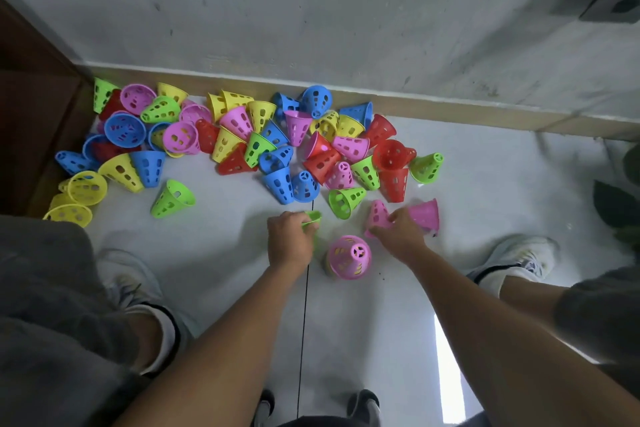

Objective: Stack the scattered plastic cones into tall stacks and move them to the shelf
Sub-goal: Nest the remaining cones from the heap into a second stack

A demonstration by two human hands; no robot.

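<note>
Several perforated plastic cones in red, blue, yellow, green and pink lie scattered on the pale floor along the wall. My left hand grips a green cone, mostly hidden by the fingers. My right hand holds a pink cone lying on the floor; another pink cone lies just beyond it. Between my hands a short stack topped by a pink cone stands upright. Loose green cones lie nearby.
A brown wooden cabinet side borders the pile at left. A skirting board and grey wall close off the far side. My shoes flank the work area. Plant leaves show at the right edge.
</note>
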